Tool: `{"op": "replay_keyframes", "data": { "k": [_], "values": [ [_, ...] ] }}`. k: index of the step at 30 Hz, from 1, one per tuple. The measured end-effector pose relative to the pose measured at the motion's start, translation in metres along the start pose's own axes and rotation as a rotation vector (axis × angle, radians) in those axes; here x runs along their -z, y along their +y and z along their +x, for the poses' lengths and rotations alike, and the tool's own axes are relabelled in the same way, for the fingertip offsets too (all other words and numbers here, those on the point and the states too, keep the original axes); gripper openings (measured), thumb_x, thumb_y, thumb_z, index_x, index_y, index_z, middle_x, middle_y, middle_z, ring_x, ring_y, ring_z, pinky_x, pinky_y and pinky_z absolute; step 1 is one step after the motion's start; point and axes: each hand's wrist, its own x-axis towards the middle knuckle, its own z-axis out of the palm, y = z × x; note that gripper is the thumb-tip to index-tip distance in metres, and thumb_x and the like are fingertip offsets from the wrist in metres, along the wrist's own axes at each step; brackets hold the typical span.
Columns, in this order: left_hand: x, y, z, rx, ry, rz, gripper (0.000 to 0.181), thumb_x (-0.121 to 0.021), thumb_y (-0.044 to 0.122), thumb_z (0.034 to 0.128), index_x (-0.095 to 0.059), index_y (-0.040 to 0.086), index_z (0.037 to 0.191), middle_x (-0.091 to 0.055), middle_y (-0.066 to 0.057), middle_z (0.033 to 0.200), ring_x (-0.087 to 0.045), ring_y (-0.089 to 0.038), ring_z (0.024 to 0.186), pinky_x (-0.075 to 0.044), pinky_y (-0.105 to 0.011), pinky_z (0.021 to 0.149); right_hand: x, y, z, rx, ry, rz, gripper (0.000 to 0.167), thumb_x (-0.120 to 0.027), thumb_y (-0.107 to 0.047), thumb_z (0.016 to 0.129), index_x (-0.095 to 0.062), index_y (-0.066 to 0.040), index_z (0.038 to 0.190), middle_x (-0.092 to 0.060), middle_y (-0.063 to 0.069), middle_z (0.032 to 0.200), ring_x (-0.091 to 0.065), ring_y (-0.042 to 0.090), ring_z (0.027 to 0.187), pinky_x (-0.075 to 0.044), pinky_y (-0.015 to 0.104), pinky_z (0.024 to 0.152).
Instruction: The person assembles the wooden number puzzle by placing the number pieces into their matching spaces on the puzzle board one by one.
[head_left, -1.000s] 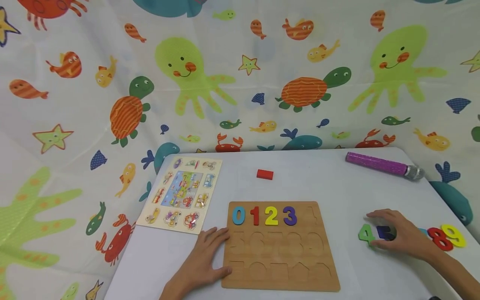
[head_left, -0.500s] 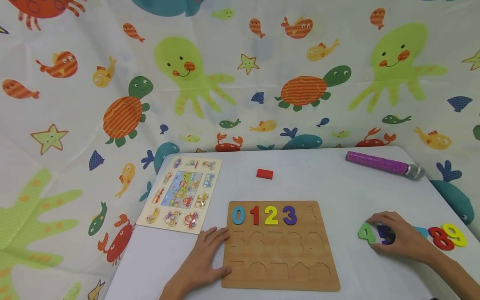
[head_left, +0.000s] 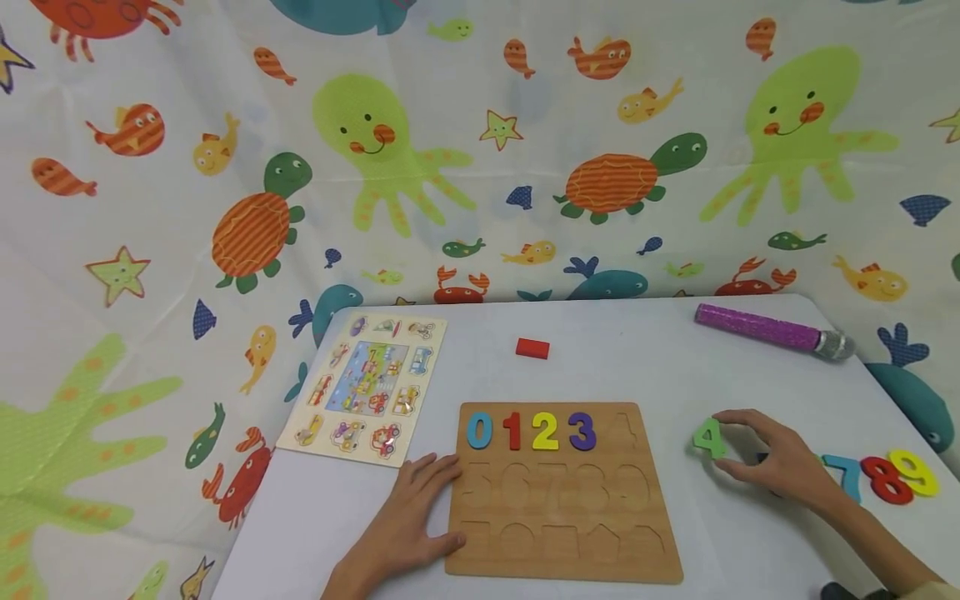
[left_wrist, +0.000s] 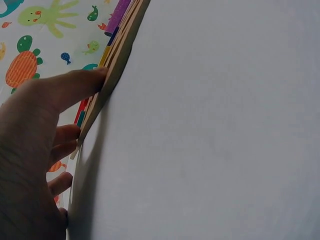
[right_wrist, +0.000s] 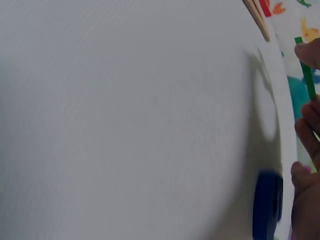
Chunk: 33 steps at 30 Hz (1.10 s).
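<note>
My right hand [head_left: 780,462] pinches a green number 4 [head_left: 716,437] between thumb and fingers, right of the wooden number board [head_left: 555,500]. The right wrist view shows the 4 edge-on as a green strip [right_wrist: 307,77], raised off the table. A dark blue number piece [right_wrist: 265,205] lies below that hand, mostly hidden by it in the head view. My left hand [head_left: 408,521] rests at the board's left edge, fingers extended and thumb touching the side. In the board's top row sit a blue 0 [head_left: 470,431], red 1 [head_left: 514,432], yellow 2 [head_left: 545,444] and purple 3 [head_left: 589,433].
A blue 7 [head_left: 851,475], red 8 [head_left: 887,481] and yellow 9 [head_left: 924,479] lie at the right. Behind the board is a red block [head_left: 532,348]. A purple microphone [head_left: 757,325] lies at the back right, a picture puzzle [head_left: 408,429] at the left.
My right hand has taken up the green 4 and carried it left and slightly away from me, off the dark blue piece. My left hand and the board stay in place.
</note>
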Motion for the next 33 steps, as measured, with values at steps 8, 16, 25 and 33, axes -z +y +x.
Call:
{"op": "replay_keyframes", "data": {
  "k": [8,16,25,33],
  "values": [
    [-0.003,-0.002,0.002,-0.025,-0.002,-0.006,0.083,-0.071,0.062,0.0776,-0.049,0.018,0.145,-0.039,0.005,0.154,-0.028,-0.029,0.142,-0.017,-0.065,0.112,-0.036,-0.013,0.023,0.106,0.068,0.055,0.065,-0.090,-0.016,0.071,-0.061,-0.010,0.128,-0.060,0.009,0.125,-0.035,-0.013,0.123,-0.025,0.002,0.097],
    [-0.004,-0.001,0.003,-0.016,-0.006,0.008,0.081,-0.072,0.060,0.0772,-0.050,0.019,0.144,-0.039,0.006,0.154,-0.028,-0.028,0.142,-0.018,-0.064,0.112,-0.060,-0.027,0.038,0.176,0.077,0.064,0.064,-0.091,-0.018,0.069,-0.062,-0.011,0.126,-0.063,0.006,0.123,-0.045,0.001,0.122,-0.025,0.005,0.099],
    [-0.002,0.000,0.001,-0.010,-0.003,0.006,0.081,-0.070,0.061,0.0780,-0.050,0.019,0.144,-0.039,0.006,0.154,-0.029,-0.028,0.142,-0.018,-0.064,0.112,-0.073,-0.032,0.047,0.184,0.048,0.077,0.064,-0.091,-0.022,0.070,-0.062,-0.014,0.127,-0.062,0.003,0.125,-0.050,0.017,0.123,-0.025,0.008,0.102],
    [-0.001,-0.001,-0.001,-0.005,0.002,0.005,0.082,-0.070,0.062,0.0780,-0.050,0.020,0.145,-0.039,0.006,0.154,-0.029,-0.028,0.142,-0.017,-0.065,0.112,-0.077,-0.037,0.052,0.170,0.005,0.082,0.064,-0.090,-0.028,0.071,-0.063,-0.014,0.127,-0.062,0.003,0.126,-0.051,0.027,0.123,-0.032,0.023,0.109]
  ]
}}
